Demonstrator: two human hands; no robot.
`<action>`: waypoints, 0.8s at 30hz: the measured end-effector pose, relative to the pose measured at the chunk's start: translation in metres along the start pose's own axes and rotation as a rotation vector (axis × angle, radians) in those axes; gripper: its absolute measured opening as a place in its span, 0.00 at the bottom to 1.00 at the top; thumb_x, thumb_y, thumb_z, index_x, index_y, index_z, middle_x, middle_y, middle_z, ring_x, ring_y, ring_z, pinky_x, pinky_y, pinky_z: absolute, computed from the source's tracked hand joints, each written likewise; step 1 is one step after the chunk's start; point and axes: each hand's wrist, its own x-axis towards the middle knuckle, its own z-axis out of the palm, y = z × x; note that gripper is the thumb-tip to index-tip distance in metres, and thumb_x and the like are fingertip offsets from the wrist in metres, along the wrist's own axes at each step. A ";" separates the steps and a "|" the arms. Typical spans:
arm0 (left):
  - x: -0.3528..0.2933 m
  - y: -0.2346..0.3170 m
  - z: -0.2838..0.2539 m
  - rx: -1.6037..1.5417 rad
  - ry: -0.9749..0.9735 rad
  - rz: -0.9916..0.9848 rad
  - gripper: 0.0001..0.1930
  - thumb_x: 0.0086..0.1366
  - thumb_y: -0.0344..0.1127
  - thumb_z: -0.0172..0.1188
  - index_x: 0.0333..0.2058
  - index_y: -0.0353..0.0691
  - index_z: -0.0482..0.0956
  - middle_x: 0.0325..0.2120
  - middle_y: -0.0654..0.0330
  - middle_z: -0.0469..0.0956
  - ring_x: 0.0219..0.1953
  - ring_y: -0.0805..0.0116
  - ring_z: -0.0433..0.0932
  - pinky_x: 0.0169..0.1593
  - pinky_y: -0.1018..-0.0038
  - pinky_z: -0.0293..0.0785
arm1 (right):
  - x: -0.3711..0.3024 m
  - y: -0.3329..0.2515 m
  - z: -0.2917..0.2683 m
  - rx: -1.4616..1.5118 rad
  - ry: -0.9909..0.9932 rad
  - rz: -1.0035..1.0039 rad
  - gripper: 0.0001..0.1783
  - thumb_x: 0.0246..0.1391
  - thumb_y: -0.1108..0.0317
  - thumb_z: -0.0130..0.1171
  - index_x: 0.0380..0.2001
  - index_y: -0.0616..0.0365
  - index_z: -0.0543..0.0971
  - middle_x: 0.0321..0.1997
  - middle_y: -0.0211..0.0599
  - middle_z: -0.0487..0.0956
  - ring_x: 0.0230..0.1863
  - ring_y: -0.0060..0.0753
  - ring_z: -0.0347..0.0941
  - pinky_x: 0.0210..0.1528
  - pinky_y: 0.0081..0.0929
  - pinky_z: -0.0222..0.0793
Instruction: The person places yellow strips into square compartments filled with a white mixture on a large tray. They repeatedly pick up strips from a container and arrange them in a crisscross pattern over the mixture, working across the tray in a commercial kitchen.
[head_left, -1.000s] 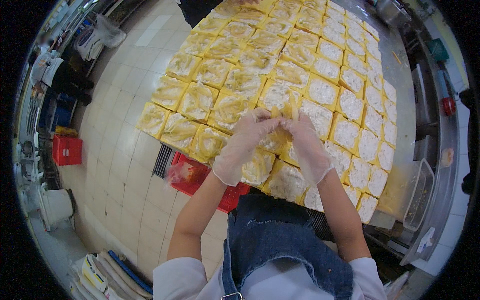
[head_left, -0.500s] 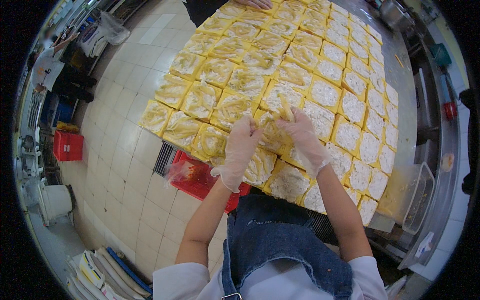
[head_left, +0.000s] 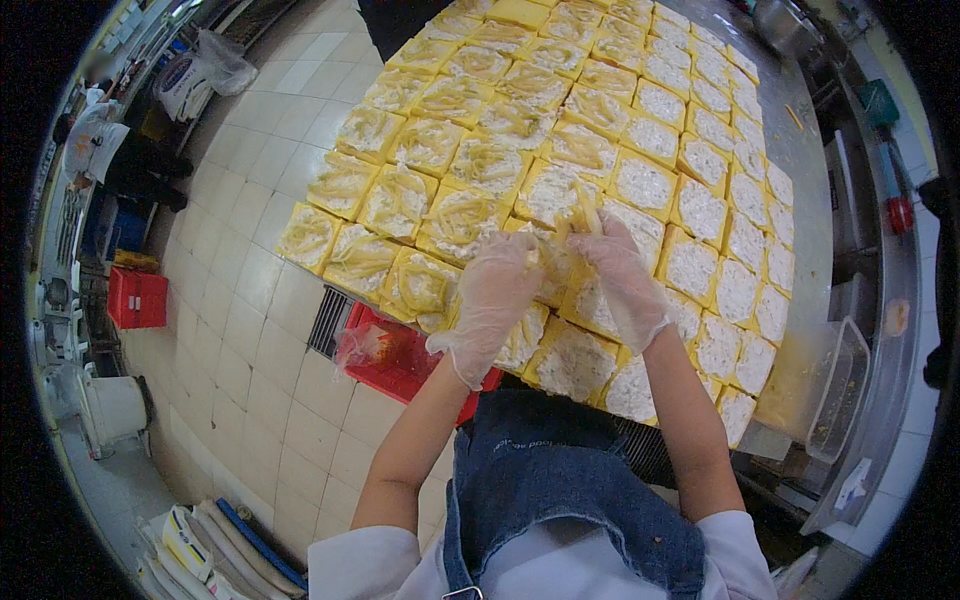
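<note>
My gloved left hand is closed, fingertips pinched low over a square yellow slice near the table's near edge; what lies in them is hidden. Close beside it, my gloved right hand pinches a small bunch of pale yellow strips, which stick up past the fingers. Rows of yellow slices with white chunky spread cover the table. On the left part, the spread slices carry loops of pale yellow strips; those on the right show only spread.
A plain yellow slice lies at the far edge. Below the near left edge sits a red crate with clear plastic in it. A clear tub stands at the right. Another person stands far left, near a second red crate.
Both my hands have shifted slightly and drawn nearer each other, the left one rightward. At the far edge, another person's hand has left view, and a plain slice shows there.
</note>
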 end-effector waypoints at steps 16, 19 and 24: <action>-0.006 0.048 0.016 -1.006 -0.441 -0.393 0.13 0.56 0.34 0.60 0.38 0.33 0.72 0.31 0.60 0.75 0.34 0.73 0.73 0.39 0.77 0.70 | -0.058 -0.004 -0.027 0.056 0.039 0.067 0.26 0.45 0.68 0.62 0.49 0.62 0.68 0.39 0.32 0.73 0.40 0.23 0.69 0.46 0.19 0.63; -0.044 0.057 0.005 -0.792 -0.414 -0.438 0.13 0.55 0.34 0.60 0.36 0.34 0.72 0.29 0.59 0.74 0.32 0.72 0.73 0.37 0.75 0.70 | -0.078 0.005 -0.032 0.062 -0.108 0.119 0.26 0.45 0.68 0.62 0.48 0.62 0.68 0.38 0.31 0.73 0.39 0.23 0.69 0.44 0.20 0.64; -0.105 0.070 0.003 -0.702 -0.182 -0.657 0.12 0.54 0.33 0.59 0.34 0.35 0.70 0.26 0.57 0.73 0.29 0.69 0.73 0.34 0.73 0.70 | -0.086 0.032 -0.032 -0.532 -0.120 0.127 0.24 0.47 0.65 0.61 0.46 0.65 0.69 0.34 0.37 0.74 0.36 0.32 0.70 0.42 0.26 0.65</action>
